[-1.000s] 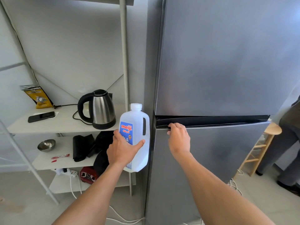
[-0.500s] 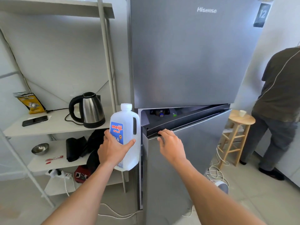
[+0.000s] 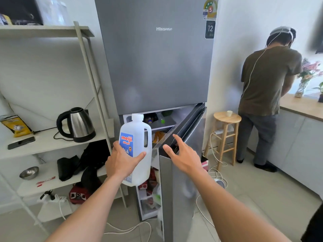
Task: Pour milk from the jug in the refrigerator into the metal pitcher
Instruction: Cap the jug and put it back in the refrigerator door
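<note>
The left hand (image 3: 122, 163) grips the white plastic milk jug (image 3: 139, 135) beside the grey steel refrigerator (image 3: 157, 70). The right hand (image 3: 185, 158), spread and empty, touches its ajar lower door (image 3: 178, 198). Next, probably: shut it, find the pitcher.

Label on jug (image 3: 139, 133) partly covered by left hand (image 3: 122, 163). Most of refrigerator interior (image 3: 165, 120) screened by jug and lower door (image 3: 176, 198); contents blurred, unidentified.

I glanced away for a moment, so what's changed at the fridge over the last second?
The lower refrigerator door has swung from shut to wide open. The right hand, which gripped the door's top edge, has opened: its fingers are now straight and spread there. The left hand still grips the milk jug, held upright as before.
</note>
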